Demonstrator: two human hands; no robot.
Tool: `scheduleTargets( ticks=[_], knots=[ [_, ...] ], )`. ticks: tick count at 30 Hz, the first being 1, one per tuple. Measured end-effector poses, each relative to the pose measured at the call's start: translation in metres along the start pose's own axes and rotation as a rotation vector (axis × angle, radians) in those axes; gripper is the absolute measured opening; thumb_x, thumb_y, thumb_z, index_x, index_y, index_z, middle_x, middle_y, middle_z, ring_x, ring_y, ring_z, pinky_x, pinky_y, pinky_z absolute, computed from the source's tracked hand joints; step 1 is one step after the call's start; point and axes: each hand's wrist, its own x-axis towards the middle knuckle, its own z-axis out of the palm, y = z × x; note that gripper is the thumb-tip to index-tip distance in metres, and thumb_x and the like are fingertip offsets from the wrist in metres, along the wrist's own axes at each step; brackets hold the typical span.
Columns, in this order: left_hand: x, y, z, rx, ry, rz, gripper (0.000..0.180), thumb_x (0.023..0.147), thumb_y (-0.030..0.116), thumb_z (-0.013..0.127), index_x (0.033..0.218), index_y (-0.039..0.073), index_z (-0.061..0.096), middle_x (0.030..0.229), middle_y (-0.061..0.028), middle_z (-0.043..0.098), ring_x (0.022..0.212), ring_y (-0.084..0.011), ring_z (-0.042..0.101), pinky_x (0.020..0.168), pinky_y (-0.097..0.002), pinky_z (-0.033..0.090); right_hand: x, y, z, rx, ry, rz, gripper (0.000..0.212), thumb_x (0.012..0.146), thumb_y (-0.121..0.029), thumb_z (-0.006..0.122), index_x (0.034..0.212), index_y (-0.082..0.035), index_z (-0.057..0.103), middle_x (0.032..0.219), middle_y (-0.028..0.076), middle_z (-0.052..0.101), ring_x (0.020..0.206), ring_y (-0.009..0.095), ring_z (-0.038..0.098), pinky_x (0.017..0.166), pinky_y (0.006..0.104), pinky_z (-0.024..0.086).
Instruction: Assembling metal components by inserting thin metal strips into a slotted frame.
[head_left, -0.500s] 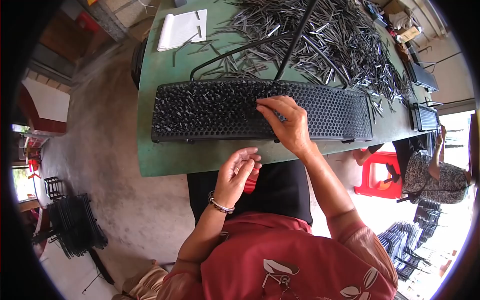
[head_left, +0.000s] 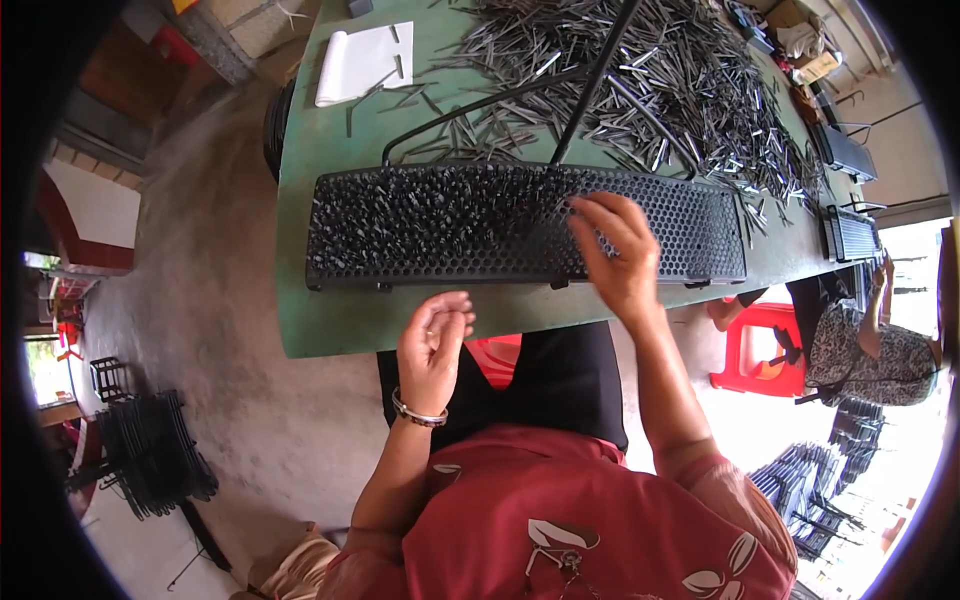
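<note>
A long black perforated panel [head_left: 690, 230] lies along the table's near edge. Short dark strips [head_left: 400, 220] pack the holes of its left part, while round holes show on the right. My right hand [head_left: 622, 255] is over the panel, right of the packed part, slightly blurred. Its thumb and bent fingers are apart, and I see nothing between them. Off the table's front edge, above my lap, my left hand [head_left: 432, 350] has its fingers curled toward the thumb. Whatever they may hold is hidden. Black metal bars [head_left: 450, 115] rise behind the panel.
Loose dark strips [head_left: 690, 100] form a large pile across the green table [head_left: 310, 310]. A white pad [head_left: 365, 62] lies at the far left. Folded black frames [head_left: 155, 450] are stacked on the left floor. At right, a person [head_left: 870, 340] is beside a red stool [head_left: 750, 345].
My right hand has lifted off the panel's middle and shifted right, its pinch loosened. My left hand has moved left and slightly down. The panel has barely shifted.
</note>
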Motion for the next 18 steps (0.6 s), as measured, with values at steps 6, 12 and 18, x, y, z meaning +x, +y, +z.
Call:
scheduleTargets(
  ticks=[6,12,18],
  knots=[
    [0.029,0.015,-0.012,1.052,0.285,0.672,0.022,0.074,0.003,0.071,0.094,0.008,0.063,0.096,-0.0058,0.057,0.085,-0.0193,0.055,0.078,-0.0339,0.044,-0.042,0.1,-0.098,-0.597,0.319,0.201,0.021,0.081,-0.004,0.065,0.102,-0.003,0.065,0.103,0.012,0.062,0.096,0.027,0.059,0.084,0.0353,0.045],
    [0.045,0.007,-0.023,1.148,0.205,0.831,0.016,0.07,0.012,0.074,0.084,0.01,0.066,0.088,-0.0027,0.057,0.084,-0.022,0.054,0.076,-0.0349,0.04,-0.069,0.151,-0.144,-0.16,0.344,0.826,0.039,0.089,-0.029,0.06,0.108,0.005,0.062,0.087,0.01,0.064,0.079,0.016,0.055,0.076,0.0297,0.044],
    [0.05,0.006,-0.025,1.109,0.201,0.854,0.017,0.065,0.01,0.076,0.08,0.01,0.067,0.081,-0.0016,0.057,0.078,-0.0209,0.054,0.074,-0.0346,0.041,-0.067,0.155,-0.138,-0.053,0.369,0.912,0.043,0.086,-0.032,0.063,0.104,0.008,0.062,0.079,0.008,0.063,0.074,0.01,0.05,0.068,0.0228,0.04]
  ],
)
